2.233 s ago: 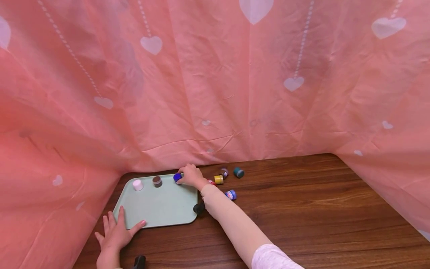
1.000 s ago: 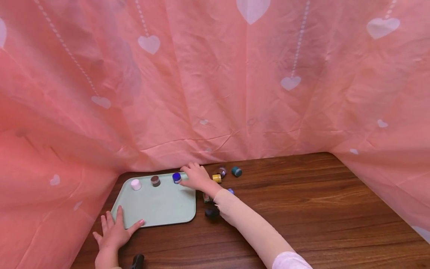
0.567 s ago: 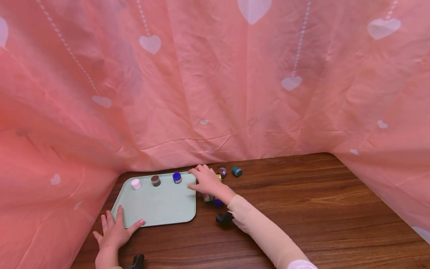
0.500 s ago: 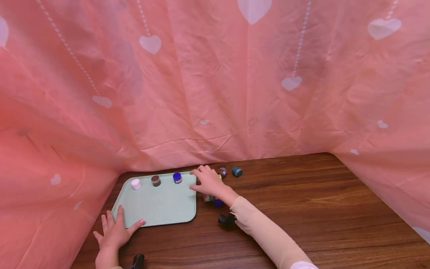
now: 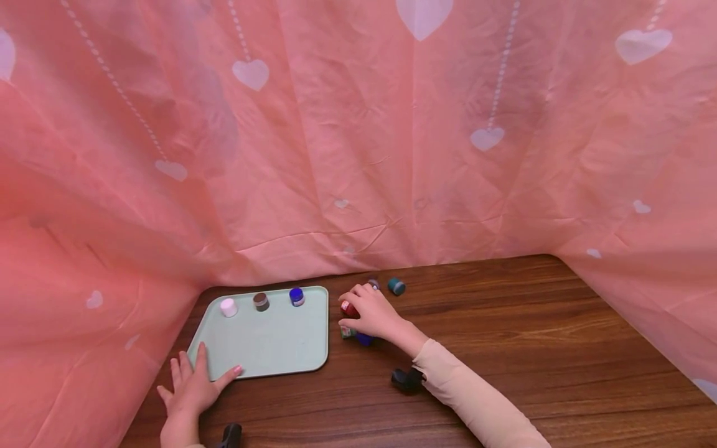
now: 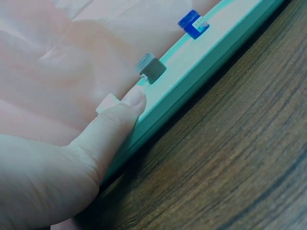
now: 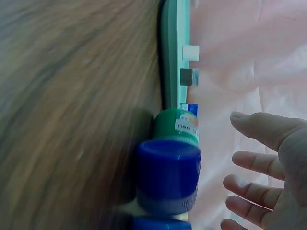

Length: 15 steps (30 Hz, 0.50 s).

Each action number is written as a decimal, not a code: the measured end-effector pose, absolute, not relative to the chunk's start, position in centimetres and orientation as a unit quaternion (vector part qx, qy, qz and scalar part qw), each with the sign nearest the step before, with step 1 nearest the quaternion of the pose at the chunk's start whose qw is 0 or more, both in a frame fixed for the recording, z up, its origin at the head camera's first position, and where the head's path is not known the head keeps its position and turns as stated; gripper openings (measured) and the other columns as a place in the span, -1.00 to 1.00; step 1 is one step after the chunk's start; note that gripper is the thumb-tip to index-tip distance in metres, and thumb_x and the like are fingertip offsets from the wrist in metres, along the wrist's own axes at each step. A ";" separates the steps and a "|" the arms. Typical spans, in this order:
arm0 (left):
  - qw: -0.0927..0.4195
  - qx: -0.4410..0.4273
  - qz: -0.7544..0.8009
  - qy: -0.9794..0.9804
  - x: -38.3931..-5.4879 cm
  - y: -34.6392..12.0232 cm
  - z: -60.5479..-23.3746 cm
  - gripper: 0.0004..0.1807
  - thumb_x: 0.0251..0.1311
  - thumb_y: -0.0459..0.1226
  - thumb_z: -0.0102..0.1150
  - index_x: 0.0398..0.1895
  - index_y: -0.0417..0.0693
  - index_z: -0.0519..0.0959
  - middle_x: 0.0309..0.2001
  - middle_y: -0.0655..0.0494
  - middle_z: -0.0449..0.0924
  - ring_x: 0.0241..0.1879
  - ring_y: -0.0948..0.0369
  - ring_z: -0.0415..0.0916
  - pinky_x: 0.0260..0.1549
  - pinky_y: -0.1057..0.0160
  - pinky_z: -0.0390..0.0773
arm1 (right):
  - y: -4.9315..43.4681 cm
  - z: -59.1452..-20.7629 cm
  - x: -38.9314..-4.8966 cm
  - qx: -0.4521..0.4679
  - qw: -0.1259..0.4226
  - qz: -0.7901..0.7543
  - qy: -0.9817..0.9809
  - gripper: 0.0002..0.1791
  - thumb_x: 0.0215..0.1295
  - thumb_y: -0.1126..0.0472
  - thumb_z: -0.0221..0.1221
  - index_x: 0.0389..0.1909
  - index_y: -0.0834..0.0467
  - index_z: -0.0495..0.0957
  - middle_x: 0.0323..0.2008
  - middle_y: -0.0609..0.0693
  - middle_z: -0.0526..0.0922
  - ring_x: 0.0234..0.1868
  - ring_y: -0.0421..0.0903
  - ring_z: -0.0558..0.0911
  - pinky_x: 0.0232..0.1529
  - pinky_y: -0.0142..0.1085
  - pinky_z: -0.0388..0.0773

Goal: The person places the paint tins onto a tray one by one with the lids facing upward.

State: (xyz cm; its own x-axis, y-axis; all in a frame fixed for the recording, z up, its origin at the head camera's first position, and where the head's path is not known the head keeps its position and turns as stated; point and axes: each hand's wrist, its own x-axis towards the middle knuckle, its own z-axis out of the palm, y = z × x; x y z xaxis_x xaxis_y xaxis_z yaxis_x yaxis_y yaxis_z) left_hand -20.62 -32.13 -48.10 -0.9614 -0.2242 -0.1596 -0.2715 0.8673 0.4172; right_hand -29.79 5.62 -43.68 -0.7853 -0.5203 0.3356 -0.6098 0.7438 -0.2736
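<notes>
On the pale green tray (image 5: 269, 342) stand a white paint jar (image 5: 228, 307), a brown paint jar (image 5: 261, 302) and a blue paint jar (image 5: 297, 297), spaced along the far side. My left hand (image 5: 192, 393) rests with fingers spread at the tray's near left corner, its thumb (image 6: 129, 103) on the rim. Right of the tray, my right hand (image 5: 381, 314) hovers over a cluster of jars, fingers apart and holding nothing. A red jar (image 5: 348, 308) shows by its fingertips; below are a green jar (image 7: 170, 125) and another blue jar (image 7: 168, 175). The hand covers part of the cluster.
A teal jar (image 5: 396, 286) and a partly hidden purple jar (image 5: 373, 284) lie beyond the right hand. Black devices sit at the right wrist (image 5: 406, 381) and left wrist (image 5: 231, 435). A pink curtain (image 5: 358, 242) hangs behind the wooden table (image 5: 504, 348).
My right hand has let go of the blue jar on the tray, which stays standing there. It has moved right, off the tray, over the loose jars. The left hand stays put.
</notes>
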 end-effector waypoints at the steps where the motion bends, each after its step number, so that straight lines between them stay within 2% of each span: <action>1: 0.053 -0.128 0.225 0.965 -20.6 -32.2 -48.2 0.39 -0.03 0.48 0.07 0.53 -0.26 -0.33 0.41 -0.62 -0.60 0.41 -0.43 -0.71 0.13 -0.61 -0.55 | 5.9 -43.7 -29.6 0.308 0.120 0.189 -0.924 -0.53 0.13 -0.09 0.36 0.01 0.05 0.60 -0.07 0.02 0.59 0.03 0.02 0.49 0.01 -0.06 0.46; 7: 0.059 -0.133 0.223 0.964 -20.8 -32.3 -48.3 0.42 -0.07 0.51 0.05 0.53 -0.25 -0.34 0.42 -0.59 -0.61 0.42 -0.42 -0.71 0.12 -0.61 -0.57 | 7.6 -43.9 -28.8 0.325 0.136 0.181 -0.918 -0.51 0.10 -0.09 0.37 0.00 0.07 0.61 -0.08 0.01 0.59 0.00 0.00 0.49 -0.16 -0.17 0.42; 15: 0.064 -0.135 0.226 0.963 -20.9 -32.4 -48.2 0.45 -0.11 0.54 0.05 0.53 -0.24 -0.35 0.42 -0.58 -0.63 0.42 -0.42 -0.73 0.12 -0.60 -0.60 | 10.5 -44.8 -28.3 0.345 0.134 0.197 -0.908 -0.50 0.12 -0.08 0.36 0.05 0.05 0.60 -0.09 -0.03 0.60 -0.01 -0.04 0.48 -0.03 -0.09 0.43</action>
State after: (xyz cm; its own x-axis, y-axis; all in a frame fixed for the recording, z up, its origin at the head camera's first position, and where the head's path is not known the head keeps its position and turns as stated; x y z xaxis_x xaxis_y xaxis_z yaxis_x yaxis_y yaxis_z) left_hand -20.91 -32.35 -48.21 -0.9553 -0.2310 -0.1846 -0.2890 0.8617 0.4171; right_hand -28.26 10.51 -44.82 -0.7260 -0.5739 0.3789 -0.6794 0.6841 -0.2656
